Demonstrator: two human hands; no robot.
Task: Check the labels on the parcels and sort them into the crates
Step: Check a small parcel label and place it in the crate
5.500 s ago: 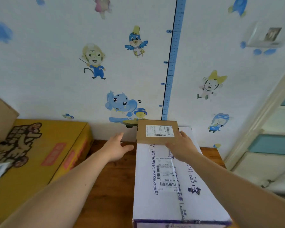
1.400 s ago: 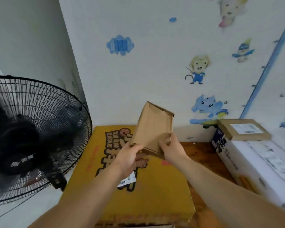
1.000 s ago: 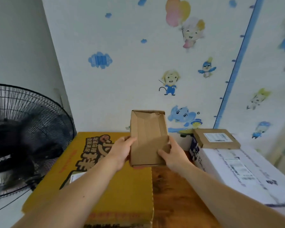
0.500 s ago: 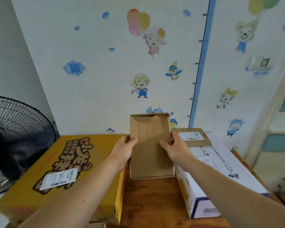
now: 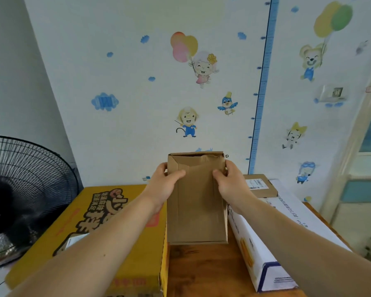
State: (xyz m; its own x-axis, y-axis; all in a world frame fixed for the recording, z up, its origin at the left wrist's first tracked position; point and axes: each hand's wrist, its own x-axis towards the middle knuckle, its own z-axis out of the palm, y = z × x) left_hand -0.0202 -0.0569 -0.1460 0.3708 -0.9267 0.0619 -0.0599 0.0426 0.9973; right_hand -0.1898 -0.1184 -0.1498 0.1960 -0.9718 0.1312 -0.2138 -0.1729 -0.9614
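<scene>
Left grip: closed on the left edge of the brown parcel, thumb on the face turned to the camera, fingers wrapped behind the edge. Right grip: closed on the right edge of the same parcel, thumb on the near face, fingers behind. Both grips hold the upper half of the parcel.

Brown parcel: flat cardboard, long side running up the frame, at centre frame. The near face is plain brown board with fold seams; the top edge is creased. Its lower edge lies at the level of the desk; contact with the desk cannot be determined.

To the left of the parcel, just beside it: a large yellow box with printed cartoon lettering, lying flat, with a white label partly hidden by the left forearm.

To the right of the parcel, just beside it: a long white box lying flat on the desk. On its far end rests a small brown parcel carrying a white barcode label, face up.

Left edge of frame: a black fan with a wire guard.

Background: a pale wall with cartoon stickers and a blue height ruler running vertically at upper right.
</scene>
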